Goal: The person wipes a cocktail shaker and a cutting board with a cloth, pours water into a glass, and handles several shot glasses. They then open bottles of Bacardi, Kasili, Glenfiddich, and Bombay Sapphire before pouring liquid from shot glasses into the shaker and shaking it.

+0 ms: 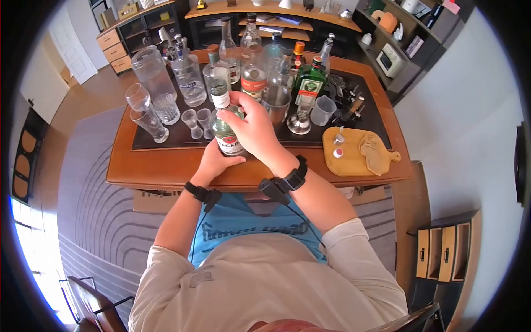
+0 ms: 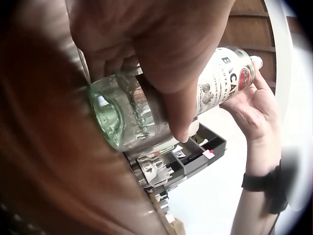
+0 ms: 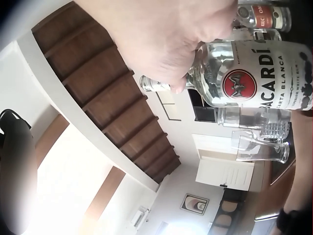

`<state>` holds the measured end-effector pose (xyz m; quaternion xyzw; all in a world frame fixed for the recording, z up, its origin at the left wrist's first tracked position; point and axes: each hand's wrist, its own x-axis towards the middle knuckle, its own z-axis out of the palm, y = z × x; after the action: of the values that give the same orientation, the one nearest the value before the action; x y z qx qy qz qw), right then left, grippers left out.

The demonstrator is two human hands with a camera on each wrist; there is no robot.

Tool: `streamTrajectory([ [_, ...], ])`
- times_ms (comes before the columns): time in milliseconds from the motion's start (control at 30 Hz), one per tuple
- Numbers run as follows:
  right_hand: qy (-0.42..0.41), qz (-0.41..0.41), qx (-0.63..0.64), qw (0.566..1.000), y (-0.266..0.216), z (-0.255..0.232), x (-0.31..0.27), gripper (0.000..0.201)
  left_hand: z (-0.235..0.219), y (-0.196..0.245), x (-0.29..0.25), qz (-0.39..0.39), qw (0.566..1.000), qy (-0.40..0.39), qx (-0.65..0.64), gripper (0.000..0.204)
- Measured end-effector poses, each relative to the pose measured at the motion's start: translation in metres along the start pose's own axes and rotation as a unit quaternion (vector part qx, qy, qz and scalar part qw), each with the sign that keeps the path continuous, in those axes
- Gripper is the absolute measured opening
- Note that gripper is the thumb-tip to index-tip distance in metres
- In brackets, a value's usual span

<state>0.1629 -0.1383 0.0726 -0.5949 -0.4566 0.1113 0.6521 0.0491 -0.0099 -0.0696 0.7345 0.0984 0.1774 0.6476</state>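
Observation:
A clear Bacardi bottle [image 1: 225,133] with a white label stands at the front edge of the dark mat, tilted slightly. My left hand [image 1: 214,160] grips its lower body; in the left wrist view that hand [image 2: 161,44] wraps round the glass [image 2: 110,115] near the base. My right hand [image 1: 253,128] holds the bottle's neck, its thumb and fingers around the white collar. The right wrist view shows the right hand [image 3: 171,39] at the neck, above the red bat emblem [image 3: 239,84]. The palm hides part of the neck.
Several bottles, including a green one [image 1: 311,83], stand behind. Glasses [image 1: 166,109] and a pitcher [image 1: 152,72] are at the left. A steel jigger [image 1: 299,123], a plastic cup [image 1: 323,111] and a wooden board [image 1: 354,160] with small items lie to the right.

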Motion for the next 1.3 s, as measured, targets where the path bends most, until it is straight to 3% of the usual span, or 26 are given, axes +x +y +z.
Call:
streamTrajectory([
  [133, 0.009, -0.033, -0.019, 0.999, -0.002, -0.017, -0.011, 0.041, 0.002, 0.002, 0.0, 0.024, 0.996, 0.025, 0.083, 0.081],
  [233, 0.027, -0.116, -0.069, 0.99, -0.006, -0.041, -0.025, 0.05, 0.004, 0.012, -0.001, 0.028, 0.991, 0.04, 0.12, 0.078],
  [267, 0.043, -0.108, -0.131, 0.984, -0.002, -0.06, -0.033, 0.053, 0.005, 0.014, -0.002, 0.029, 0.99, 0.043, 0.131, 0.077],
  [300, 0.065, -0.086, -0.223, 0.969, -0.005, -0.083, -0.043, 0.052, 0.005, 0.015, -0.003, 0.029, 0.989, 0.047, 0.14, 0.076],
  [367, 0.14, -0.058, -0.409, 0.9, 0.021, -0.14, -0.071, 0.032, 0.005, 0.014, -0.003, 0.035, 0.989, 0.058, 0.132, 0.075],
  [433, 0.166, 0.088, -0.513, 0.838, 0.033, -0.19, -0.106, 0.028, 0.006, 0.01, -0.004, 0.045, 0.988, 0.069, 0.13, 0.075],
  [467, 0.144, 0.118, -0.554, 0.811, 0.056, -0.223, -0.127, 0.034, 0.005, 0.011, -0.004, 0.042, 0.988, 0.066, 0.132, 0.074],
  [500, 0.137, 0.12, -0.56, 0.808, 0.055, -0.225, -0.135, 0.034, 0.005, 0.013, -0.004, 0.029, 0.99, 0.061, 0.12, 0.075],
  [567, 0.125, 0.222, -0.593, 0.764, 0.053, -0.227, -0.145, 0.038, 0.005, 0.013, -0.003, 0.035, 0.989, 0.067, 0.127, 0.076],
  [600, 0.121, 0.26, -0.553, 0.782, 0.065, -0.232, -0.15, 0.038, 0.005, 0.012, -0.002, 0.034, 0.989, 0.069, 0.125, 0.076],
  [700, 0.079, 0.239, -0.571, 0.781, 0.098, -0.263, -0.163, 0.038, 0.004, 0.011, -0.004, 0.043, 0.99, 0.072, 0.114, 0.078],
  [800, 0.08, 0.286, -0.53, 0.795, 0.055, -0.25, -0.141, 0.034, 0.003, 0.016, -0.006, 0.038, 0.991, 0.066, 0.11, 0.08],
  [867, 0.128, 0.162, -0.337, 0.919, 0.015, -0.214, -0.108, 0.032, 0.003, 0.02, -0.006, 0.036, 0.991, 0.064, 0.112, 0.077],
  [933, 0.05, -0.019, -0.232, 0.971, -0.053, -0.158, -0.06, 0.034, 0.002, 0.019, -0.007, 0.035, 0.991, 0.063, 0.113, 0.076],
  [967, 0.014, -0.043, -0.186, 0.982, -0.077, -0.136, -0.039, 0.036, 0.003, 0.016, -0.006, 0.039, 0.991, 0.061, 0.114, 0.075],
  [1000, -0.035, -0.108, -0.211, 0.971, -0.096, -0.119, -0.015, 0.037, 0.002, 0.014, -0.006, 0.044, 0.99, 0.06, 0.116, 0.074],
  [1100, -0.17, -0.18, -0.341, 0.907, -0.143, -0.071, 0.046, 0.029, 0.002, 0.017, -0.007, 0.053, 0.991, 0.063, 0.104, 0.074],
  [1167, -0.27, -0.236, -0.366, 0.859, -0.14, -0.055, 0.076, 0.028, -0.001, 0.016, -0.006, 0.052, 0.991, 0.062, 0.107, 0.078],
  [1300, -0.345, -0.238, -0.388, 0.821, -0.141, -0.043, 0.105, 0.027, -0.001, 0.014, -0.008, 0.062, 0.989, 0.074, 0.113, 0.088],
])
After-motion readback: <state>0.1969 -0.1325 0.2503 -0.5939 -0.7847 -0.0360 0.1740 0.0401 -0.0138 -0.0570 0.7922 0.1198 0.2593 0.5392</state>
